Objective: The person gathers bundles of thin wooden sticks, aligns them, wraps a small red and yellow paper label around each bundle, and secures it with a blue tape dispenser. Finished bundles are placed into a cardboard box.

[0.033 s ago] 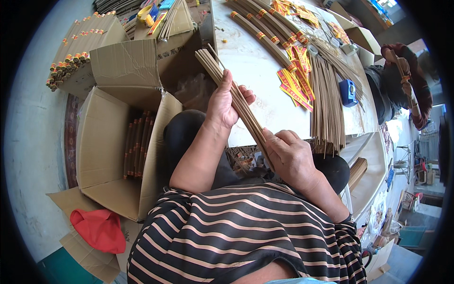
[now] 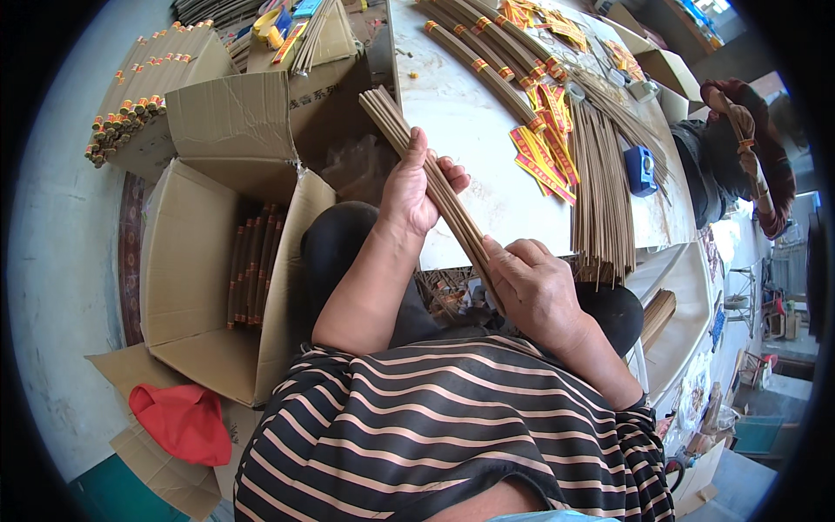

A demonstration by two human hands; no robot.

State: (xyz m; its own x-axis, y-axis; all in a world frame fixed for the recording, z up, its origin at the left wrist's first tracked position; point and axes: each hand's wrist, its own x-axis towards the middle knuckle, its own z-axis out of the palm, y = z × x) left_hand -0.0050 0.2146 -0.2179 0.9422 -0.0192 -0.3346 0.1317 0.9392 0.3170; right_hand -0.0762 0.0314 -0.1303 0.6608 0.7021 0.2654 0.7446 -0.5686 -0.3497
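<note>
A slanting bundle of brown incense sticks [image 2: 450, 204] is held in both hands over the table's near edge. My left hand [image 2: 416, 187] wraps round its upper half, thumb along the sticks. Lower down, my right hand [image 2: 532, 283] closes on the bundle's near end and hides that end. Loose incense sticks [image 2: 602, 191] lie on the white table [image 2: 444, 96] to the right. Beside them are red and yellow paper labels [image 2: 544, 161]. Banded incense bundles [image 2: 483, 70] rest farther back.
An open cardboard box [image 2: 204, 339] on the left holds several dark banded bundles [image 2: 255, 265]. A red cloth [image 2: 181, 422] lies near it. More bundles [image 2: 143, 83] are stacked at far left. A blue tape dispenser [image 2: 641, 170] stands on the table. Another person [image 2: 757, 157] is at right.
A single stick that stuck out apart from the bundle's upper end no longer shows there. Both hands keep their places.
</note>
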